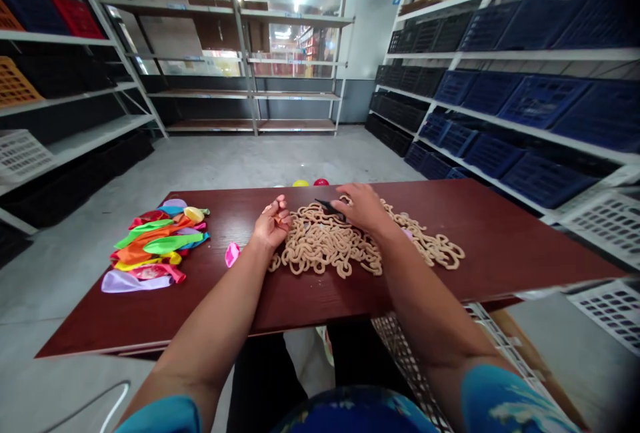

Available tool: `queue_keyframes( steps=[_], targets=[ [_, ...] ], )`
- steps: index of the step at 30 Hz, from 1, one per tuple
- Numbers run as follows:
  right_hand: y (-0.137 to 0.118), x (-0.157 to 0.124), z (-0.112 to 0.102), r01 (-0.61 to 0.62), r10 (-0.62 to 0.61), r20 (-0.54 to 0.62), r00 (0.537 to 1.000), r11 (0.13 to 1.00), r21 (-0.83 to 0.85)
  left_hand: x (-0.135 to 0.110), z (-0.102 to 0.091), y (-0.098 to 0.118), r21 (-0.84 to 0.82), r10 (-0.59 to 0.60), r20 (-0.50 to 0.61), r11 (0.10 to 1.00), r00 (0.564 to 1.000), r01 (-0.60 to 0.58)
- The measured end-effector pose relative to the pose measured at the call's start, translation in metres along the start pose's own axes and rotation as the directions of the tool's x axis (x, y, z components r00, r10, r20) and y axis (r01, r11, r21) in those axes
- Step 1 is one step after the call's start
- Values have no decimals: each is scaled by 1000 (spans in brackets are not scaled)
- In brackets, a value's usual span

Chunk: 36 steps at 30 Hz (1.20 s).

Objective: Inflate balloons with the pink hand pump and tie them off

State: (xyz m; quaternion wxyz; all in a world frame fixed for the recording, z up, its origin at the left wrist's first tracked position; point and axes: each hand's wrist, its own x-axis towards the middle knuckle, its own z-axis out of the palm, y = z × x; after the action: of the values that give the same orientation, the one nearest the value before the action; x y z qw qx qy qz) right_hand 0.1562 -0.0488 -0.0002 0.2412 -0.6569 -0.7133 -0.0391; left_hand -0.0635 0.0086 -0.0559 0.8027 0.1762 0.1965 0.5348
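Note:
A tangled heap of thick beige cord [345, 246] lies in the middle of the dark red table [300, 299]. My left hand [271, 223] is at the heap's left edge, fingers curled shut on a strand of the cord. My right hand [361, 207] rests on top of the heap and grips black scissors [327, 207], whose tips point left toward my left hand. A single pink balloon [232, 254] lies just left of my left wrist. A pile of uninflated balloons in many colours [157, 246] sits at the table's left end.
A yellow ball [301, 183] and a red one [321, 182] show beyond the table's far edge. Shelving with blue crates [540, 99] lines the right, shelving with orange, red and white crates [20, 86] the left. A white basket [615, 306] stands at the lower right.

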Motion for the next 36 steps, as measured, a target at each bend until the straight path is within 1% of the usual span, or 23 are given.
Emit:
queue_keyframes(
  steps=[2, 3, 4, 5, 7, 10, 11, 13, 15, 17, 20, 24, 27, 31, 36],
  targets=[
    [27, -23, -14, -172, 185, 58, 981, 968, -182, -1, -1, 3, -32, -15, 43, 999, 999, 16],
    [38, -35, -17, -221, 250, 88, 964, 941, -256, -2, -1, 3, -50, -21, 54, 998, 998, 24],
    [48, -47, -18, -240, 287, 118, 951, 921, -305, -2, -2, 4, -67, -24, 58, 997, 998, 28],
    [54, -57, -18, -232, 292, 149, 945, 916, -327, -2, -2, 4, -81, -23, 56, 996, 998, 28],
    [60, -72, -15, -209, 272, 166, 948, 924, -321, -2, -3, 3, -98, -8, 38, 995, 999, 11],
    [53, -81, -12, -175, 208, 83, 975, 937, -302, -1, -4, 2, -102, 15, 1, 995, 1000, -15],
    [49, -83, -13, -141, 161, 52, 986, 950, -279, -1, -4, 2, -104, 22, -13, 994, 1000, -24],
    [39, -88, -17, -28, 32, 17, 999, 980, -195, 0, -3, 2, -109, 35, -44, 993, 998, -40],
    [31, -95, -21, 86, -85, 13, 996, 990, -109, 0, -3, 3, -120, 52, -66, 991, 996, -59],
    [25, -104, -22, 146, -144, 21, 989, 987, -73, 1, -3, 4, -138, 69, -65, 987, 996, -77],
    [22, -114, -19, 167, -166, 23, 986, 983, -72, 1, -3, 6, -179, 96, -33, 979, 995, -100],
    [19, -117, -12, 165, -164, 21, 986, 982, -95, 0, -4, 5, -211, 107, 11, 972, 994, -102],
    [16, -117, -11, 145, -144, 15, 989, 982, -120, -1, -3, 2, -177, 114, 15, 978, 993, -109],
    [12, -117, -11, 141, -138, 31, 990, 980, -140, -4, 2, -2, -110, 137, -14, 984, 991, -137],
    [6, -115, -7, 126, -124, 24, 992, 981, -147, -3, 4, -8, -49, 219, -41, 974, 975, -221]
  ],
)
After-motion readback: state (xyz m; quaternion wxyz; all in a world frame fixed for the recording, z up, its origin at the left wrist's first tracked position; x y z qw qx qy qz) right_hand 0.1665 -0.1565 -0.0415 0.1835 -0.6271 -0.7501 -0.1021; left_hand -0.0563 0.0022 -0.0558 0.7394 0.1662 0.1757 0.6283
